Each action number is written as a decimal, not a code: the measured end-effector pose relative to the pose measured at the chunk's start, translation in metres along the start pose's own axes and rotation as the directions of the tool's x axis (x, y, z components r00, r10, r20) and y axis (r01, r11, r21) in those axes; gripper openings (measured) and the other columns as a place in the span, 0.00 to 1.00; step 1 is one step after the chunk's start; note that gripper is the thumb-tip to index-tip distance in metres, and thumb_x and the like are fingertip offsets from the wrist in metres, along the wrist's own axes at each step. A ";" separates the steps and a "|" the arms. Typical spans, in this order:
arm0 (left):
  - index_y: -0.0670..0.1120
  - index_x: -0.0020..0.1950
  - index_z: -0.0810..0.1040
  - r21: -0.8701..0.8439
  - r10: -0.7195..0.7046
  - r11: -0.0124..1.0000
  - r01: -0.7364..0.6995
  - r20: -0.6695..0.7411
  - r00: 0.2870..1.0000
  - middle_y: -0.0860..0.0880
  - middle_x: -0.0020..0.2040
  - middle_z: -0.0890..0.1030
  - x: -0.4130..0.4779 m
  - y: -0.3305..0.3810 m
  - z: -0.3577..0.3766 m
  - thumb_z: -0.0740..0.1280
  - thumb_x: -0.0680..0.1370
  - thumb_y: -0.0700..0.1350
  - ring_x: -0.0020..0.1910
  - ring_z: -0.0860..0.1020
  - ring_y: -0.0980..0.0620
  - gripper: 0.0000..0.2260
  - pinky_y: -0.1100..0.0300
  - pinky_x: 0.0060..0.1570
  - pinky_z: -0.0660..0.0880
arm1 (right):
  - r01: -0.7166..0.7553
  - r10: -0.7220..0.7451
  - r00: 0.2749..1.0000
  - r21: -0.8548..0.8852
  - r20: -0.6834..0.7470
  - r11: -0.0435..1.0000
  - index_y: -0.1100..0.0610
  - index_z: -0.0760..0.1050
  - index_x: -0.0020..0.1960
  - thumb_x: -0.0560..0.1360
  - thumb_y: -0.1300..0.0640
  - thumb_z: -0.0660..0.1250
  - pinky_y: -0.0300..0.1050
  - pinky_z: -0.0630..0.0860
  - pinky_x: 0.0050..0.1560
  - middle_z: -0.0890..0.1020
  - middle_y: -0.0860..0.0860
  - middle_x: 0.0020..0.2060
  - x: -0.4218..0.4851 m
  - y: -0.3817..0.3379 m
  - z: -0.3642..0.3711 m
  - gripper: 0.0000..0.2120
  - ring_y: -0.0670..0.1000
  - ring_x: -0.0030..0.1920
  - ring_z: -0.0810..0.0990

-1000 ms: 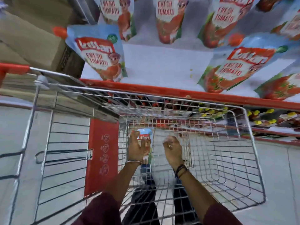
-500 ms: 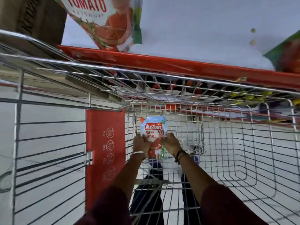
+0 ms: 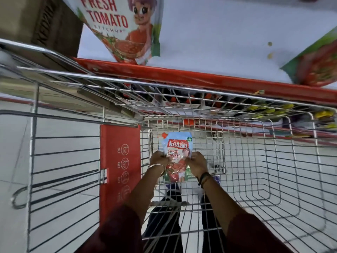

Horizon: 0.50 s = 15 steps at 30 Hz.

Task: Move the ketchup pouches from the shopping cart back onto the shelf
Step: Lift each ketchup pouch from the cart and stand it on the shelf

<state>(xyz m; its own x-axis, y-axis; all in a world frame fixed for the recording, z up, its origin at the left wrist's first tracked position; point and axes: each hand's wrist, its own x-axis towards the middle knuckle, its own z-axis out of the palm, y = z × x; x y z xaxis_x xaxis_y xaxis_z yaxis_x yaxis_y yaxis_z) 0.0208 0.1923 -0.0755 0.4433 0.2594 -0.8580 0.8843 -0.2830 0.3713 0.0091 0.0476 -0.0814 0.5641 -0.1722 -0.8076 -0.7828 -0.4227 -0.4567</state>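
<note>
Your left hand (image 3: 160, 159) and right hand (image 3: 196, 161) pinch the ketchup pouch (image 3: 177, 154) by its side edges, upright, down inside the shopping cart (image 3: 255, 161), below the shelf (image 3: 218, 33).

Ketchup pouch (image 3: 177, 156): light blue top, red tomato print, spout upper left; upright, front facing up, inside shopping cart (image 3: 273, 189), gripped at both sides.

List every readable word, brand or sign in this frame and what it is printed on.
"Kissan", "FRESH TOMATO": ketchup pouch held by left hand and right hand.
"FRESH TOMATO", "KETCHUP": large pouch on shelf.
"NO" beside crossed-circle signs: red cart panel.
Cardboard box lettering: too blurred.
</note>
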 end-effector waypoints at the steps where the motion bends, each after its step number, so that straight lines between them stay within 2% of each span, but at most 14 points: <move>1: 0.34 0.45 0.79 -0.013 0.022 1.000 -0.022 0.006 1.000 0.39 0.45 0.82 -0.012 0.007 -0.002 0.72 0.68 0.36 0.47 0.79 0.42 0.09 0.52 0.49 0.76 | 0.017 -0.017 1.000 0.006 -0.013 1.000 0.64 0.79 0.51 0.70 0.56 0.71 0.37 0.76 0.34 0.84 0.58 0.46 -0.010 -0.007 -0.009 0.14 0.57 0.48 0.82; 3: 0.38 0.39 0.79 -0.053 0.073 0.996 -0.072 0.011 0.997 0.39 0.45 0.82 -0.030 0.019 -0.005 0.73 0.67 0.36 0.45 0.79 0.42 0.05 0.49 0.49 0.77 | 0.048 -0.047 0.998 0.016 -0.032 0.999 0.63 0.80 0.49 0.71 0.56 0.71 0.41 0.79 0.40 0.85 0.58 0.45 -0.027 -0.015 -0.026 0.12 0.55 0.45 0.82; 5: 0.45 0.31 0.73 -0.131 0.104 0.986 -0.104 -0.005 0.995 0.39 0.42 0.80 -0.045 0.028 -0.010 0.73 0.65 0.33 0.42 0.78 0.43 0.12 0.43 0.50 0.78 | 0.083 -0.080 0.996 0.091 -0.036 0.992 0.66 0.79 0.46 0.70 0.59 0.71 0.37 0.80 0.36 0.85 0.60 0.43 -0.042 -0.022 -0.043 0.10 0.50 0.39 0.83; 6: 0.48 0.30 0.70 -0.144 0.140 0.979 -0.141 -0.016 0.990 0.41 0.40 0.78 -0.053 0.033 -0.013 0.73 0.65 0.32 0.41 0.76 0.45 0.16 0.43 0.50 0.78 | 0.102 -0.097 0.994 0.153 -0.043 0.983 0.69 0.75 0.45 0.70 0.63 0.71 0.35 0.80 0.34 0.83 0.61 0.41 -0.049 -0.023 -0.051 0.10 0.47 0.36 0.83; 8: 0.50 0.29 0.68 -0.128 0.210 0.969 -0.211 -0.021 0.978 0.45 0.35 0.75 -0.072 0.044 -0.019 0.73 0.64 0.32 0.39 0.74 0.48 0.18 0.47 0.44 0.77 | 0.204 -0.197 0.979 0.174 -0.057 0.963 0.67 0.72 0.44 0.70 0.67 0.71 0.28 0.76 0.30 0.79 0.60 0.39 -0.073 -0.033 -0.070 0.09 0.44 0.33 0.82; 9: 0.50 0.29 0.67 -0.156 0.247 0.956 -0.247 -0.020 0.969 0.47 0.32 0.73 -0.083 0.050 -0.022 0.74 0.64 0.32 0.38 0.73 0.49 0.19 0.52 0.39 0.75 | 0.241 -0.234 0.970 0.183 -0.060 0.953 0.66 0.73 0.45 0.68 0.64 0.73 0.27 0.75 0.33 0.79 0.60 0.41 -0.086 -0.040 -0.079 0.11 0.47 0.36 0.82; 11: 0.50 0.28 0.67 -0.192 0.341 0.922 -0.337 -0.012 0.940 0.49 0.30 0.71 -0.103 0.062 -0.028 0.75 0.62 0.32 0.38 0.71 0.49 0.20 0.56 0.36 0.69 | 0.301 -0.290 0.953 0.232 -0.084 0.925 0.64 0.75 0.46 0.69 0.61 0.73 0.35 0.78 0.42 0.80 0.61 0.44 -0.110 -0.053 -0.095 0.10 0.51 0.40 0.79; 12: 0.50 0.27 0.68 -0.178 0.390 0.906 -0.385 -0.005 0.921 0.49 0.31 0.73 -0.115 0.069 -0.032 0.75 0.62 0.33 0.39 0.73 0.49 0.19 0.54 0.38 0.70 | 0.342 -0.321 0.939 0.244 -0.126 0.907 0.62 0.75 0.43 0.71 0.64 0.71 0.42 0.79 0.45 0.81 0.59 0.43 -0.121 -0.058 -0.102 0.05 0.53 0.41 0.79; 14: 0.51 0.30 0.72 -0.166 0.479 0.865 -0.473 0.000 0.878 0.45 0.36 0.78 -0.140 0.085 -0.040 0.75 0.63 0.35 0.41 0.77 0.47 0.15 0.51 0.39 0.75 | 0.415 -0.363 0.907 0.305 -0.215 0.857 0.60 0.74 0.41 0.71 0.68 0.69 0.53 0.81 0.46 0.82 0.59 0.41 -0.141 -0.067 -0.116 0.06 0.58 0.44 0.80; 15: 0.48 0.33 0.73 -0.167 0.523 0.839 -0.517 -0.007 0.852 0.44 0.38 0.80 -0.154 0.094 -0.045 0.75 0.64 0.34 0.40 0.78 0.47 0.13 0.54 0.38 0.77 | 0.449 -0.387 0.889 0.312 -0.244 0.837 0.59 0.74 0.41 0.71 0.68 0.69 0.56 0.81 0.47 0.82 0.59 0.41 -0.149 -0.072 -0.122 0.07 0.59 0.45 0.81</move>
<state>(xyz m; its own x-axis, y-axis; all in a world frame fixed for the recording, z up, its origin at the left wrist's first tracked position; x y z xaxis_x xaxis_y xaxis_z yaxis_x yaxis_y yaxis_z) 0.0422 0.1670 0.1078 0.8416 0.0793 -0.5342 0.5376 -0.2173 0.8147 0.0135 -0.0046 0.1173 0.8684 -0.2068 -0.4507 -0.4838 -0.1540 -0.8615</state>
